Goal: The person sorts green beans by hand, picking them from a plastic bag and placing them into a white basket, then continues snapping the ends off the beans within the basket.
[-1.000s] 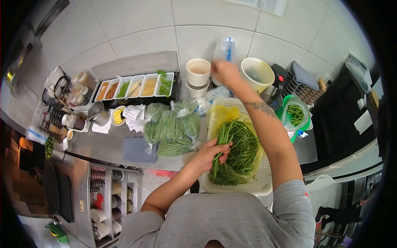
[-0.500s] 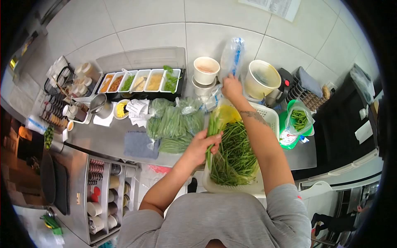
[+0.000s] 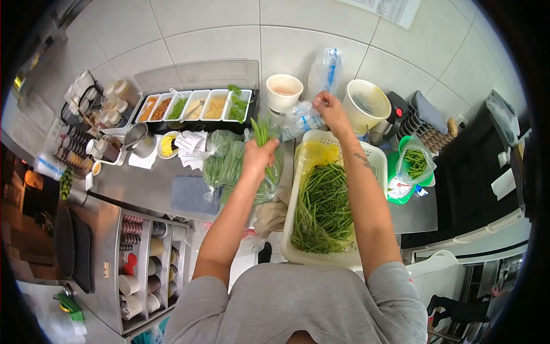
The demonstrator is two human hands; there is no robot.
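Note:
A bunch of green beans (image 3: 261, 132) is gripped in my left hand (image 3: 259, 157), above several clear bags of green vegetables (image 3: 229, 163). My right hand (image 3: 330, 109) pinches the edge of a clear plastic bag (image 3: 302, 118) with blue print, which stretches leftward beside a white tub (image 3: 283, 92). Below my right hand, a white perforated basket (image 3: 375, 166) holds many loose green beans (image 3: 323, 212) on a yellowish bag. To its right, a bag of cut beans (image 3: 415, 163) sits on a green scale (image 3: 400, 191).
A topping rack (image 3: 197, 107) with several white trays stands at the back left, near a metal pot (image 3: 139, 140). A large tub (image 3: 366, 106) stands behind the basket. A blue-grey cloth (image 3: 196, 194) lies at the front edge. Shelves (image 3: 150, 269) are below left.
My left hand has moved up and left with the beans, away from the basket. My right hand has shifted slightly, and the clear bag is now pulled out sideways from the standing roll.

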